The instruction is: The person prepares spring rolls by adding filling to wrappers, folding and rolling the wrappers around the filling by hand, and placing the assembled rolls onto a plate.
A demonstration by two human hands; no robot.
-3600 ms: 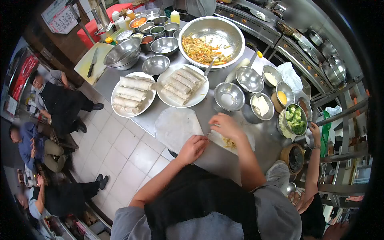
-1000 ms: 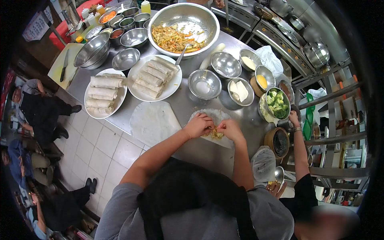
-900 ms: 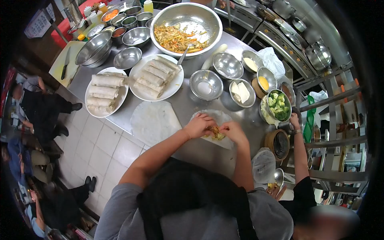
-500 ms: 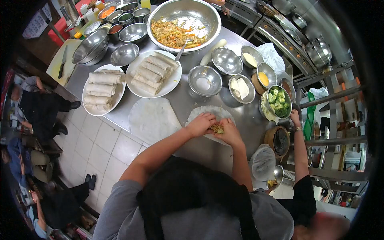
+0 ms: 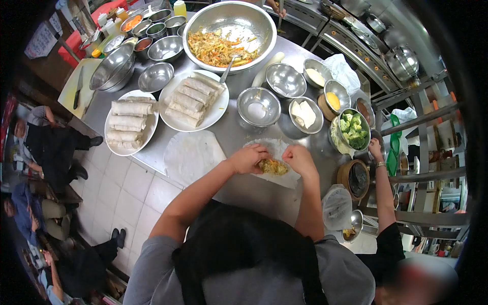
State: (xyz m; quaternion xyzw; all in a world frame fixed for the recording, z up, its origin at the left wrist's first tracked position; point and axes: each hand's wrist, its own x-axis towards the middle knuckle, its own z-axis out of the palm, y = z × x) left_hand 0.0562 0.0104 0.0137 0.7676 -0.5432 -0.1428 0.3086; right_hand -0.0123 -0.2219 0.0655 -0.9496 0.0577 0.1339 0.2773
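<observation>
A thin round wrapper (image 5: 285, 180) lies on the steel table in front of me, with a mound of shredded vegetable filling (image 5: 274, 166) on it. At the filling's left end rests my left hand (image 5: 249, 158), fingers extended and slightly curved, fingertips touching it. My right hand (image 5: 301, 159) is closed just beyond the right end, over the wrapper; whatever its fingers hold is hidden. A stack of wrappers (image 5: 192, 156) lies left of my left hand. Rolled spring rolls (image 5: 189, 101) fill a round white plate (image 5: 168, 115), and more rolls (image 5: 127, 123) lie on an oval plate (image 5: 110, 140).
A large steel bowl (image 5: 264, 28) of filling with a spoon (image 5: 227, 69) stands at the back. Steel bowls (image 5: 259, 105) and a bowl of broccoli (image 5: 354, 130) stand to the right. A co-worker's arm (image 5: 382, 190) reaches in there. A knife (image 5: 78, 89) lies far left.
My right hand has moved off the filling to the right and closed. The left hand has shifted slightly left, and the filling now shows as a longer mound.
</observation>
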